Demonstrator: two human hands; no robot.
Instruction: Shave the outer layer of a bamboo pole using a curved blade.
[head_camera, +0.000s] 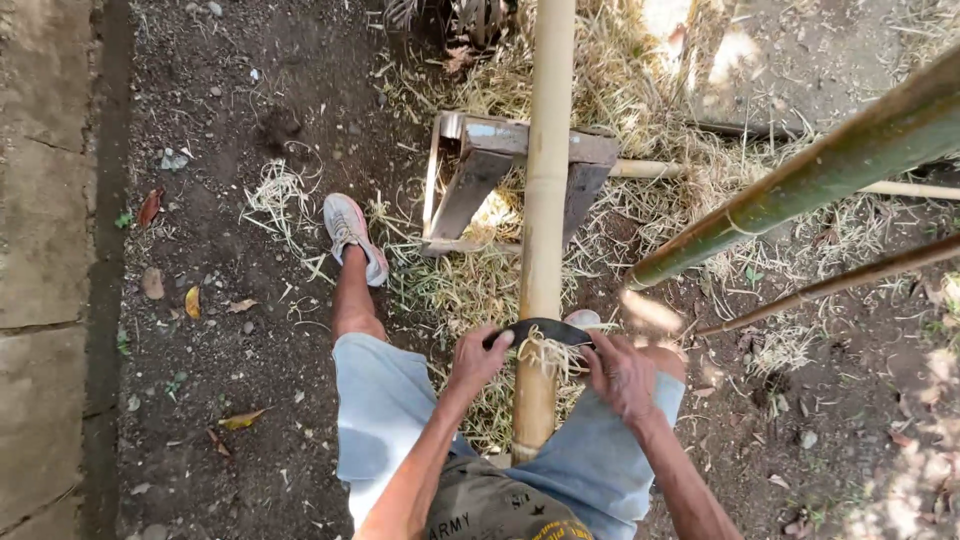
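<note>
A long pale bamboo pole (546, 180) runs from between my legs up over a small wooden stand (490, 160). A curved dark blade (545, 329) lies across the pole, with a curl of pale shavings (547, 352) bunched under it. My left hand (478, 356) grips the blade's left end and my right hand (618, 370) grips its right end. Both hands sit on either side of the pole, close to my knees.
Dry shavings and straw (480, 280) cover the dirt around the stand. My left foot in a pale shoe (352, 235) rests left of the stand. A thick green bamboo pole (800, 180) and thinner sticks (830, 285) cross at the right. A concrete strip (45, 250) borders the left.
</note>
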